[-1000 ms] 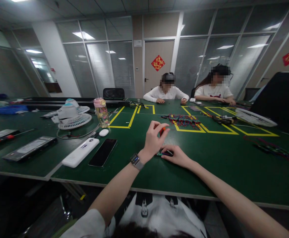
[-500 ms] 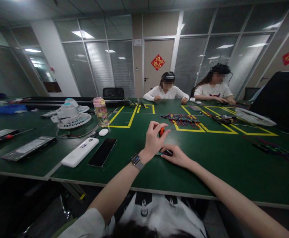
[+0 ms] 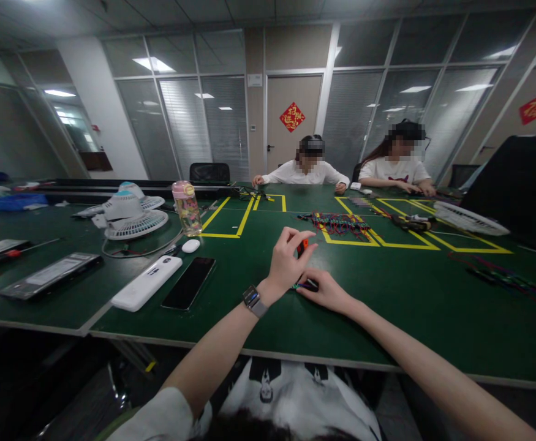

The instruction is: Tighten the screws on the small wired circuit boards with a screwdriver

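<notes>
My left hand (image 3: 287, 260) is raised just over the table, its thumb and fingers curled round an orange-and-black screwdriver handle (image 3: 303, 246). The handle stands roughly upright; its lower end is hidden behind the hand. Beneath and slightly right, my right hand (image 3: 325, 290) rests on the green table. Its fingers are closed on a small green circuit board (image 3: 296, 286) with thin coloured wires and a black part, mostly covered by both hands.
A pile of wired boards (image 3: 339, 225) lies ahead by yellow tape. Left are a phone (image 3: 188, 283), a white power bank (image 3: 148, 283), a bottle (image 3: 187, 209), fans (image 3: 134, 222) and a hard drive (image 3: 51, 274). More wired boards (image 3: 506, 272) lie right. Two people sit opposite.
My hands hold nearly the same pose, the left a touch lower in view. Across the table, one person's hand has moved outward toward the left of the view.
</notes>
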Action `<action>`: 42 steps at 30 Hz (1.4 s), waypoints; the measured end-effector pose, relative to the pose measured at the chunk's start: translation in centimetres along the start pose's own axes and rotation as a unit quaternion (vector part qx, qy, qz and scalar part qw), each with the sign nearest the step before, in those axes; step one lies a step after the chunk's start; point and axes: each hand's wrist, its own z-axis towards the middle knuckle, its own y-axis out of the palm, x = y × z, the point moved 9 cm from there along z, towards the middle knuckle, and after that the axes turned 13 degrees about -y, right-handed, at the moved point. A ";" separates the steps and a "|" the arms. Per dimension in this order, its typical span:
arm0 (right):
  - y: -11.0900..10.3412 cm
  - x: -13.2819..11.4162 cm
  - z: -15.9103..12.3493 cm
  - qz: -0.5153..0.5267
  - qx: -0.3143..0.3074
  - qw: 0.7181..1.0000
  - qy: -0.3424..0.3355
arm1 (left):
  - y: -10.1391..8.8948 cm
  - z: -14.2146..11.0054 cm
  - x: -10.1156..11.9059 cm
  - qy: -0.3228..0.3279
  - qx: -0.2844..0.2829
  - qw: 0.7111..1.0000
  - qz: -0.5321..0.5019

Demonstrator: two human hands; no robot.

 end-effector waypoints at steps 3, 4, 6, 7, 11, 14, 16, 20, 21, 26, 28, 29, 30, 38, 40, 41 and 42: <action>0.3 -0.4 0.4 -0.051 -0.019 0.998 -0.021 | 0.0 -0.1 -0.1 -0.007 -0.004 1.000 0.000; 0.5 -0.5 0.6 -0.069 -0.026 0.997 -0.029 | 0.0 -0.1 -0.1 -0.006 -0.010 1.000 -0.005; 0.8 -0.6 0.9 -0.093 -0.038 0.994 -0.044 | 0.1 0.0 0.1 -0.002 -0.025 0.999 -0.025; 1.0 -0.6 1.0 -0.096 -0.042 0.993 -0.049 | 0.1 0.0 0.1 -0.001 -0.031 0.999 -0.036; 1.2 -0.2 1.2 -0.069 -0.036 0.995 -0.056 | 0.2 0.2 0.2 0.000 -0.048 0.997 -0.053; 1.2 0.3 1.1 -0.047 -0.026 0.997 -0.057 | 0.2 0.3 0.3 0.005 -0.041 0.998 -0.038; 1.4 0.5 1.1 -0.043 -0.030 0.997 -0.057 | 0.0 0.3 0.1 0.002 -0.025 0.999 -0.022; 1.5 0.2 1.2 -0.035 -0.041 0.996 -0.067 | -0.4 0.2 -0.3 -0.004 0.000 1.000 -0.003; 1.4 0.0 1.2 -0.031 -0.044 0.996 -0.074 | -0.3 0.2 -0.3 -0.002 -0.004 1.000 -0.005; 1.2 -1.4 1.2 -0.021 -0.051 0.993 -0.102 | 0.0 0.2 0.1 0.024 -0.035 0.999 -0.031; 1.2 -1.6 1.1 -0.028 -0.053 0.993 -0.099 | -0.1 0.2 0.2 0.029 -0.030 0.999 -0.026; 1.1 -1.7 1.1 -0.031 -0.054 0.993 -0.097 | -0.1 0.2 0.1 0.029 -0.024 0.999 -0.020; 1.1 -1.7 1.1 -0.035 -0.054 0.993 -0.095 | -0.2 0.2 0.1 0.028 -0.017 0.999 -0.012; 1.2 -1.4 0.9 -0.055 -0.061 0.993 -0.084 | -0.3 -0.1 0.5 0.043 -0.001 0.998 0.042; 1.3 -1.4 0.9 -0.054 -0.061 0.993 -0.084 | 0.0 -0.2 0.6 0.050 -0.018 0.998 0.039; 1.3 -1.4 0.9 -0.050 -0.062 0.993 -0.086 | 0.0 -0.2 0.7 0.054 -0.022 0.998 0.035; 1.3 -1.4 0.9 -0.046 -0.062 0.993 -0.089 | 0.0 -0.2 0.7 0.058 -0.021 0.998 0.030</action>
